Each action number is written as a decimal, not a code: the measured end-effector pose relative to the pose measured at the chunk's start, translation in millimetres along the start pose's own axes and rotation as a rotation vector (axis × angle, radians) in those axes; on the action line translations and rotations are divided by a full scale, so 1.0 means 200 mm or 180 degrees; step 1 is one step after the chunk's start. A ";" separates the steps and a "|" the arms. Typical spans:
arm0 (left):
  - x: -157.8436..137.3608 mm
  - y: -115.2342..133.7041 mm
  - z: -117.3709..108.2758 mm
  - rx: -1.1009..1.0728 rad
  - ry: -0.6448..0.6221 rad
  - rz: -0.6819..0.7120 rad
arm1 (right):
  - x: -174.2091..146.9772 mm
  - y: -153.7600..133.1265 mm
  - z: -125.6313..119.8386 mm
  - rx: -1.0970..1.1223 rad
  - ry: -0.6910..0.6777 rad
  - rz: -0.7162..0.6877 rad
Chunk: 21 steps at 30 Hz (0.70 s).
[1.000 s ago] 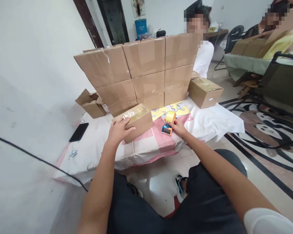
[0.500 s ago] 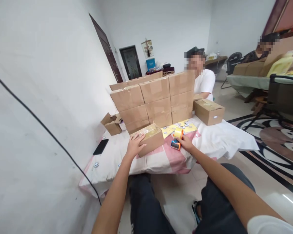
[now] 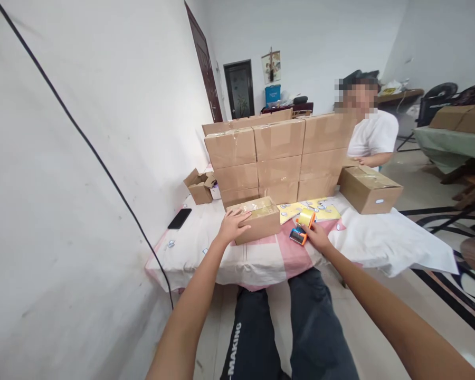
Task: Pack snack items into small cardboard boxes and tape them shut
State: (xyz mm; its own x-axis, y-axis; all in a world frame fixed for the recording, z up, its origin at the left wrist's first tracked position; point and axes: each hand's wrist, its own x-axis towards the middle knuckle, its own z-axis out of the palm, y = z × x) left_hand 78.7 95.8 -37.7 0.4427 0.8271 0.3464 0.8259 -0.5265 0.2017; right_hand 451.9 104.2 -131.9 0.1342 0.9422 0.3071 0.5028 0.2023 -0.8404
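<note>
A closed cardboard box [image 3: 259, 226] with shiny clear tape along its top lies near the front of the cloth-covered table [image 3: 257, 266]. My left hand [image 3: 234, 224] rests on its top left part, fingers spread. To the right of the box, my right hand [image 3: 317, 235] grips a tape dispenser [image 3: 303, 227] in blue and orange with a yellow roll, just above the tablecloth. Behind the box stands a wall of stacked, taped cardboard boxes [image 3: 279, 158], several in all.
A black phone [image 3: 179, 218] lies at the left, near an open small box [image 3: 200, 189]. Another taped box [image 3: 371, 191] sits at the right. Behind the stack is a person in a white shirt [image 3: 374, 136]. A black cable [image 3: 91, 140] hangs along the left wall.
The view has swung left, so the scene sits further right. My left hand stays on the box and my right hand still holds the tape dispenser. My legs have come closer together.
</note>
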 end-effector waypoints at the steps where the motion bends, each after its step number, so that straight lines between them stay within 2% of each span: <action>1: 0.00 -0.01 0.00 -0.0019 -0.0017 0.0041 | 0.00 0.01 0.00 0.0033 -0.0028 0.0011; 5: 0.00 -0.03 -0.01 -0.0051 -0.0007 0.0103 | 0.01 0.04 0.00 0.0200 -0.0108 0.0050; 11: -0.02 -0.02 -0.02 -0.0027 0.0194 -0.0106 | 0.01 0.06 0.01 0.0450 -0.0188 0.0073; 13: -0.05 0.00 -0.01 0.0047 0.0450 -0.0184 | 0.00 0.06 0.01 0.0538 -0.0150 0.0065; 14: -0.06 0.02 0.01 0.0064 0.0712 -0.0267 | 0.00 0.06 0.01 0.0580 -0.0105 0.0066; 16: -0.11 0.09 0.07 -0.0067 0.1317 -0.0497 | -0.01 0.06 0.01 0.0679 0.0008 0.0081; 18: -0.16 0.21 0.16 -0.0365 0.1591 -0.0622 | -0.02 0.06 0.01 0.0791 0.0082 0.0099; 21: -0.17 0.46 0.36 -0.0752 0.1208 -0.0390 | -0.03 0.06 0.01 0.0978 0.0066 0.0111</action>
State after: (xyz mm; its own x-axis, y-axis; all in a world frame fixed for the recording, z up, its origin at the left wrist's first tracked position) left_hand 164.3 32.9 -96.5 0.1514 0.7786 0.6090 0.7424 -0.4964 0.4499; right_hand 455.5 101.4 -145.1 0.1657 0.9450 0.2821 0.2164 0.2442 -0.9453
